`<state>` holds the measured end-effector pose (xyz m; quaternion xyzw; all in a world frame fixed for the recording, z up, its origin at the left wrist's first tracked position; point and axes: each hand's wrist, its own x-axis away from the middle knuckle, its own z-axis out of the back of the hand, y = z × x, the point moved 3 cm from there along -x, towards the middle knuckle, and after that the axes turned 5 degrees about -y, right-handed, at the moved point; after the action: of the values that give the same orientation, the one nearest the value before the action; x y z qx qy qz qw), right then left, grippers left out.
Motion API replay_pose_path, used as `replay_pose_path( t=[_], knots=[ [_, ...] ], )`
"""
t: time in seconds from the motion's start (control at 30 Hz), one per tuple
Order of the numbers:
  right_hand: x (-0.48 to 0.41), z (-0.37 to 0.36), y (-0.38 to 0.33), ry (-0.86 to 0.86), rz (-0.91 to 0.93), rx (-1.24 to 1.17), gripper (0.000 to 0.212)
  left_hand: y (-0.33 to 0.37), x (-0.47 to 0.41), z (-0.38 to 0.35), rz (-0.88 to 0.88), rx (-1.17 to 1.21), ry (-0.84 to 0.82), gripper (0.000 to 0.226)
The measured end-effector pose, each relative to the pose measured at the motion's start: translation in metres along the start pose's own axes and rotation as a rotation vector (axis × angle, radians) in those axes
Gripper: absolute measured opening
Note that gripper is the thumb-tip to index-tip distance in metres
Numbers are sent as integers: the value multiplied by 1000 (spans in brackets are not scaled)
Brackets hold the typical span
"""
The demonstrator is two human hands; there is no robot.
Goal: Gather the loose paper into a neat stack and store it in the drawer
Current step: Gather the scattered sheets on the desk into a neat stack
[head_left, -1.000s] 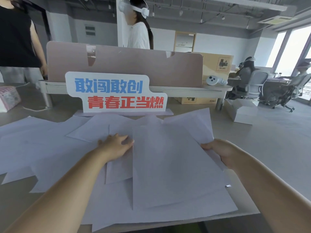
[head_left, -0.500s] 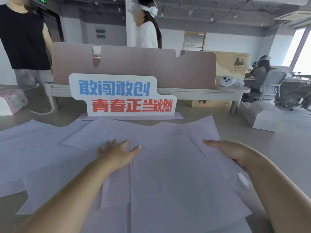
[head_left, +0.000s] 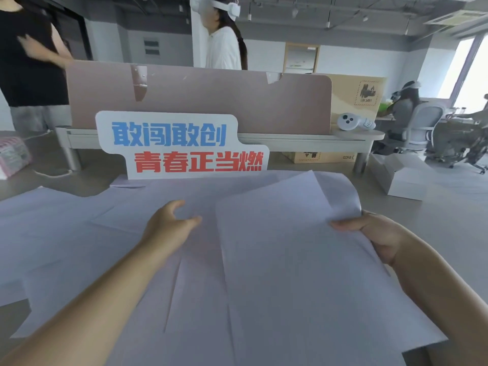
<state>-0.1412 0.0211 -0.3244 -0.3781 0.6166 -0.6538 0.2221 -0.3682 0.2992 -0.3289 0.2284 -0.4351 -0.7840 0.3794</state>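
Observation:
Several loose white paper sheets [head_left: 277, 260] lie overlapping across the desk, spread far to the left. My right hand [head_left: 377, 233] pinches the right edge of the top sheets, whose far corner curls upward. My left hand [head_left: 171, 223] rests on the sheets in the middle, fingers slightly apart, holding nothing. No drawer is in view.
A white sign with blue and red characters [head_left: 182, 146] stands at the desk's far edge. Behind it are a pink partition [head_left: 211, 99], a white controller [head_left: 353, 121], two standing people and seated people at right. A white box [head_left: 404, 180] sits on the floor.
My right hand has closed on the sheets' right edge and lifted it, so the far corner curls up. My left hand slid slightly forward on the paper. The camera tilted nearer.

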Motion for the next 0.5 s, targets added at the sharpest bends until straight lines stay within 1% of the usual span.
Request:
replay_pose_path(
  t=[0.07, 0.1, 0.13, 0.17, 0.2, 0.23, 0.27, 0.3, 0.33, 0.4, 0.43, 0.5],
  knots=[
    [4, 2, 0, -22, 51, -42, 57, -2, -1, 1, 39, 134, -34, 75],
    [5, 2, 0, -23, 78, -52, 57, -4, -2, 0, 71, 237, -68, 85],
    [7, 1, -1, -30, 100, -61, 62, -6, -3, -1, 114, 361, -111, 93],
    [8, -1, -1, -31, 116, -69, 68, -8, -5, -4, 145, 502, -172, 90],
    [7, -2, -1, -25, 119, -78, 67, -5, -2, -7, 165, 625, -233, 72],
    [6, -5, -1, -16, 106, -89, 56, -1, 1, -9, 159, 696, -287, 47],
    [5, -8, 1, 0, 79, -104, 42, 2, 5, -12, 161, 701, -330, 31],
    [4, -12, 3, 21, 40, -103, 30, 4, 8, -15, 149, 676, -376, 27],
    [3, -14, 6, 40, 1, -73, 24, 4, 12, -18, 127, 636, -428, 28],
    [1, -19, 10, 52, -47, 36, 24, 7, 19, -24, 69, 542, -538, 28],
    [1, -23, 10, 44, -63, 86, 25, 9, 22, -26, 39, 471, -563, 29],
    [1, -28, 11, 26, -86, 146, 23, 10, 27, -30, -12, 336, -555, 34]
  ],
)
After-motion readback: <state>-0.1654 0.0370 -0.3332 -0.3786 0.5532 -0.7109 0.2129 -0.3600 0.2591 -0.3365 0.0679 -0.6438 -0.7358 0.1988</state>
